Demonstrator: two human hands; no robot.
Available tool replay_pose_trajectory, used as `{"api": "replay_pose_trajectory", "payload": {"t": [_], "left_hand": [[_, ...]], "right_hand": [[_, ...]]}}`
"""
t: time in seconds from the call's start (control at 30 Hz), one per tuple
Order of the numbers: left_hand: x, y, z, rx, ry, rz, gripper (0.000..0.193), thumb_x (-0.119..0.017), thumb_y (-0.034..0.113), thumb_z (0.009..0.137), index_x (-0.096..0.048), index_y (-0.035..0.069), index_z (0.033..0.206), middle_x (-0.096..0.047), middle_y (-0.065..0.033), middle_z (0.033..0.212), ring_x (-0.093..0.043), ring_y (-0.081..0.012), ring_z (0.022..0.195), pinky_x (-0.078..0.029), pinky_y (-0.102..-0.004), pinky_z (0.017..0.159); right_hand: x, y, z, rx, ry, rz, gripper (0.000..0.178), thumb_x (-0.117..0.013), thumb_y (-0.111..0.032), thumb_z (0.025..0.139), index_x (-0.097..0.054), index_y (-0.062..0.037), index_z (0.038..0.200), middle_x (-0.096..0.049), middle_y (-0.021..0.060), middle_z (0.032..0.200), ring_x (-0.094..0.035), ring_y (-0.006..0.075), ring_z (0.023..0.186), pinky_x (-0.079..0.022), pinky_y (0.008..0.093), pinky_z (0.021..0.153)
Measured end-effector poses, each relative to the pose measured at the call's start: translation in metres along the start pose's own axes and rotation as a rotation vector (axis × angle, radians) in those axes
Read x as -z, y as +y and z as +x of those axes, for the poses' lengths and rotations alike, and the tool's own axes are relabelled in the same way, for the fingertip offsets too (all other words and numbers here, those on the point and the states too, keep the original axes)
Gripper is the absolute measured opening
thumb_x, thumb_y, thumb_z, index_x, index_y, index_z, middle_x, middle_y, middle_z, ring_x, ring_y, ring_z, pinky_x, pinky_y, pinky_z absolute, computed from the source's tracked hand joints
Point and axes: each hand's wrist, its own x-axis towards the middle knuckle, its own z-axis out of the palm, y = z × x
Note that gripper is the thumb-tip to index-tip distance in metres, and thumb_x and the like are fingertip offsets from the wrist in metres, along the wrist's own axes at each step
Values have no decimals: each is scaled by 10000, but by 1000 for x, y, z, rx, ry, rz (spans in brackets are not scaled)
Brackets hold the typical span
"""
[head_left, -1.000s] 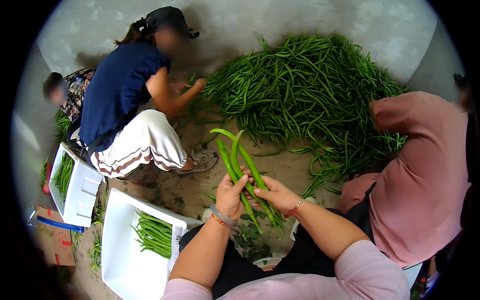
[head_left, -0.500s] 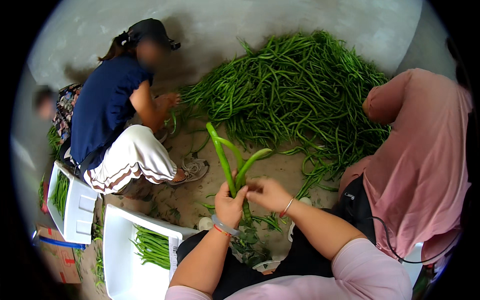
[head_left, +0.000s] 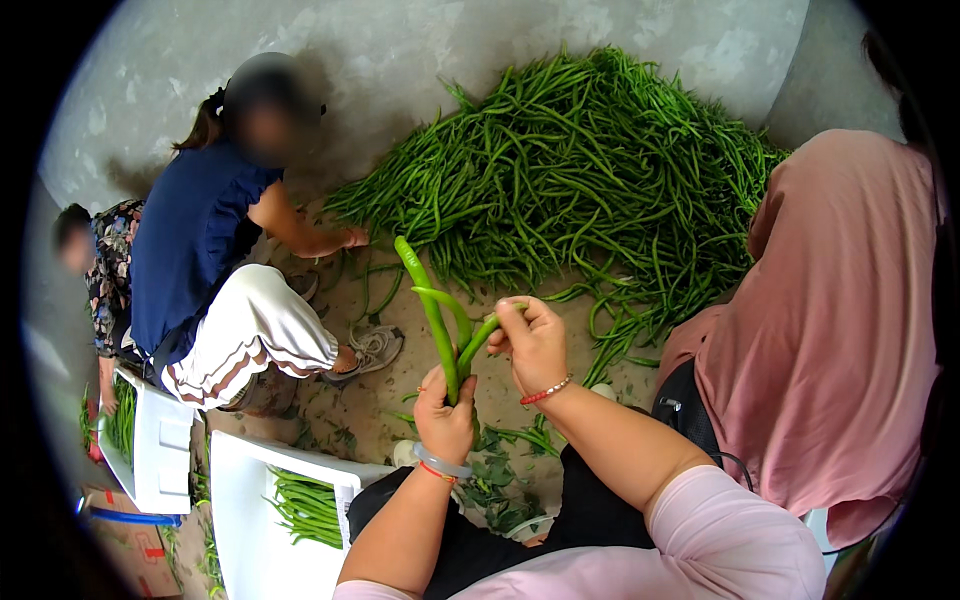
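- Three long green peppers (head_left: 439, 328) stand fanned in the head view, at the near middle of the scene, between the wearer's hands.
- Left hand (head_left: 445, 418): closed around the lower parts of the peppers, which point toward the far side; a pale bangle (head_left: 443, 465) circles the wrist.
- Right hand (head_left: 532, 345): thumb and fingers pinched narrow on the tip of the rightmost pepper; a red bracelet (head_left: 546, 391) lies at the wrist.
- Far middle to right: a large heap of green peppers (head_left: 575, 170) rests on the floor against a grey wall (head_left: 400, 70).
- Near left: a white box (head_left: 240, 525) contains a bundle of similar peppers (head_left: 305, 508); farther left, a second white box (head_left: 172, 460) also holds some.
- Near middle: loose leaves (head_left: 497, 485) lie on the floor.
- Far left: a co-worker in dark blue (head_left: 195, 240) crouches, one hand near the heap's left edge.
- Right: a person in dusty pink (head_left: 830, 340) sits beside the wearer.
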Motion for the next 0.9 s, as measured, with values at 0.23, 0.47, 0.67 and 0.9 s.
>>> {"api": "replay_pose_trajectory", "payload": {"t": [0.23, 0.47, 0.67, 0.9], "left_hand": [[-3, 5, -7, 383, -15, -393, 336, -552, 5, 705, -476, -1, 1032, -532, -57, 854, -501, -131, 758, -394, -246, 685], [-2, 5, 0, 598, -54, -644, 329, -529, 13, 729, -442, 6, 1047, -500, -50, 914, -498, -132, 717, -404, -252, 662], [9, 7, 12, 812, -47, -896, 259, -511, 18, 742, -447, 62, 989, -499, -36, 937, -512, -140, 719, -438, -259, 591], [17, -9, 13, 731, 58, -1107, 336, -493, 5, 748, -414, 140, 1046, -488, -48, 972, -508, -156, 762, -453, -289, 647]], "right_hand": [[12, -6, 26, 65, 195, -419, 436, -343, -377, 830, -515, 5, 712, -442, 13, 449, -396, 62, 363, -339, 175, 350], [4, 12, 18, 36, -66, -344, 258, -439, -231, 811, -514, -4, 715, -472, 24, 480, -419, 69, 388, -336, 186, 361], [21, -10, 38, -68, 250, -342, 342, -393, -316, 824, -465, -38, 639, -447, 17, 483, -389, 64, 396, -307, 179, 368], [7, 9, -11, -119, -462, -704, 203, -649, -145, 649, -494, -34, 718, -476, -12, 622, -425, 43, 539, -357, 167, 490]]}}
